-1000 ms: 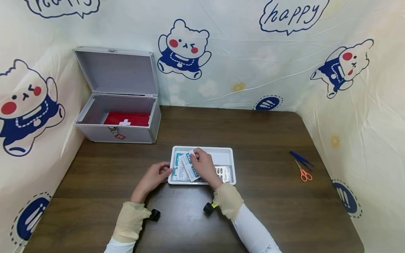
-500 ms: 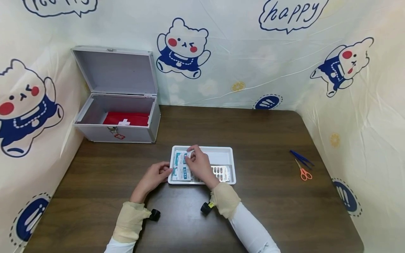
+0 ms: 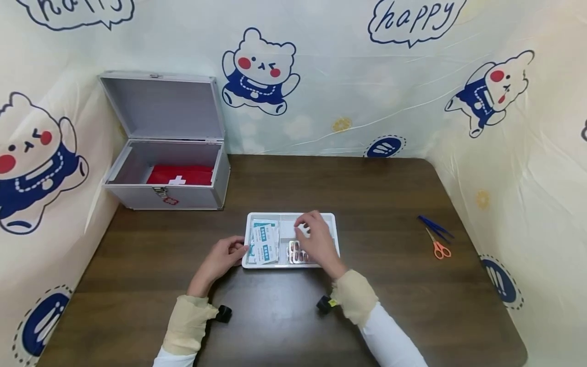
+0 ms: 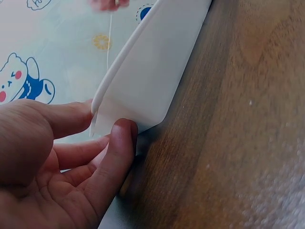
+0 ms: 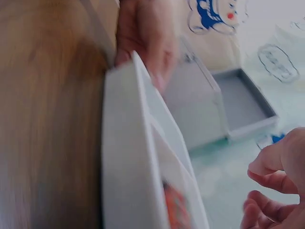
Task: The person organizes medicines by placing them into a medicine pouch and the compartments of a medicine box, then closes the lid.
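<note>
A white compartment tray (image 3: pixel 285 219) lies on the table. Its left compartment holds several white and teal paper packets (image 3: pixel 265 242), one on another. A blister pack of capsules (image 3: pixel 295 254) lies in the front right compartment, partly hidden by my right hand (image 3: pixel 319 243). That hand hovers over the tray's right side, thumb and fingers bent and apart, holding nothing; the right wrist view shows the gap between its fingertips (image 5: pixel 255 171). My left hand (image 3: pixel 223 257) pinches the tray's left edge, thumb at the rim and a finger against the outer wall (image 4: pixel 147 71).
An open silver case (image 3: pixel 183 198) stands at the back left with a red pouch (image 3: pixel 197 175) bearing a white cross inside. Orange-handled scissors (image 3: pixel 441 250) and blue tweezers (image 3: pixel 434 227) lie on the table (image 3: pixel 380 306) at the right. Printed cloth walls surround the table.
My right hand has let go of a packet, now lying on the others in the left compartment, and has moved right over the blister pack. My left hand stays at the tray's edge.
</note>
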{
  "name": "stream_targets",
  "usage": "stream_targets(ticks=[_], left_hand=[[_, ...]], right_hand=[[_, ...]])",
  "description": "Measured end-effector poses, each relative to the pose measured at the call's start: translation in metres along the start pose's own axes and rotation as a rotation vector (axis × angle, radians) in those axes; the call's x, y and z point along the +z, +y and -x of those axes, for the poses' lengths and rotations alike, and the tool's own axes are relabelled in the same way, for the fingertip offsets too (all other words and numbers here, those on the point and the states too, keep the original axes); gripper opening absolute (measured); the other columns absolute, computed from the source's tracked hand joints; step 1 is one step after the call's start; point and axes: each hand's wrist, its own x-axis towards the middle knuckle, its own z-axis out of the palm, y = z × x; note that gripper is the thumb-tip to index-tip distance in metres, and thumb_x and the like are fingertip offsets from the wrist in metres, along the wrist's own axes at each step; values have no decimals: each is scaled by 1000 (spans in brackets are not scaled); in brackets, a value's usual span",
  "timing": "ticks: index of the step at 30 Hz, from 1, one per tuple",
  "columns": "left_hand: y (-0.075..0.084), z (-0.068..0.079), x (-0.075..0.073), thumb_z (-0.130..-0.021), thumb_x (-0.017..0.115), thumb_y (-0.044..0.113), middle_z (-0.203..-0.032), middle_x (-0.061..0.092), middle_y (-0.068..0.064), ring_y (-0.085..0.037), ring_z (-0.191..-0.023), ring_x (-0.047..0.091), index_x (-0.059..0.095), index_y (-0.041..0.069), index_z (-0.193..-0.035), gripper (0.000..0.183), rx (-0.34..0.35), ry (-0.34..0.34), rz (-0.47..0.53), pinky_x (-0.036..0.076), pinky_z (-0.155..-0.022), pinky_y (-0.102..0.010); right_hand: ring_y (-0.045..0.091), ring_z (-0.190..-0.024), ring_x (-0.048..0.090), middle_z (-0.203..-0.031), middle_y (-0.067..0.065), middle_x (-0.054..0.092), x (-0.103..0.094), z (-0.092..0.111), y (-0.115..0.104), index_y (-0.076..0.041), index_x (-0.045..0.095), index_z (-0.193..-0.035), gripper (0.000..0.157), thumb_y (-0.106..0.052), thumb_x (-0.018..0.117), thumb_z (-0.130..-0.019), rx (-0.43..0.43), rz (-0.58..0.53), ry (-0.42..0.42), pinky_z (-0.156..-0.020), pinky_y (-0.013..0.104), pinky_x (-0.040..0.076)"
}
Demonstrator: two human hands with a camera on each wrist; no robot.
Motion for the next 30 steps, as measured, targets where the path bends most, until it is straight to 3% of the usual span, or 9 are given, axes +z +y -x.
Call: stream_targets(ticks=[8, 14, 18, 24, 30], left_hand=[[-5, 0, 0, -100, 58, 14, -106, 64, -16, -16, -86, 60, 52, -7, -137, 43, -38, 16, -24, 58, -74, -26], [-4, 1, -1, -100, 58, 15, -105, 64, -16, -15, -84, 60, 52, -7, -137, 42, -45, 16, -23, 58, -73, -26], [-3, 3, -1, -100, 58, 15, -105, 64, -15, -15, -84, 60, 52, -6, -137, 43, -52, 9, -10, 58, -74, -27], [-1, 2, -1, -100, 59, 16, -106, 64, -16, -16, -86, 60, 52, -5, -138, 43, -57, 10, -4, 59, -76, -29], [1, 1, -1, -101, 58, 16, -107, 65, -15, -16, -87, 60, 53, -5, -137, 42, -52, 8, -12, 59, -77, -30]], right_hand=[[30, -93, 64, -100, 15, 66, -74, 14, 63, -3, 67, -95, 9, 0, 68, -87, 24, 97, 111, -81, 44, 54], [39, -101, 68, -109, 22, 69, -133, 20, 113, 0, 65, -104, 13, -3, 65, -92, 149, 175, 115, -85, 53, 55], [41, -97, 67, -114, 26, 68, -166, 25, 142, 1, 65, -110, 18, -5, 64, -92, 214, 273, 119, -82, 52, 51], [47, -101, 63, -115, 32, 65, -206, 31, 175, 4, 62, -114, 25, -5, 64, -91, 278, 342, 121, -86, 57, 47], [52, -107, 57, -122, 38, 59, -231, 35, 205, 10, 56, -125, 37, -8, 63, -93, 362, 403, 35, -89, 62, 45]])
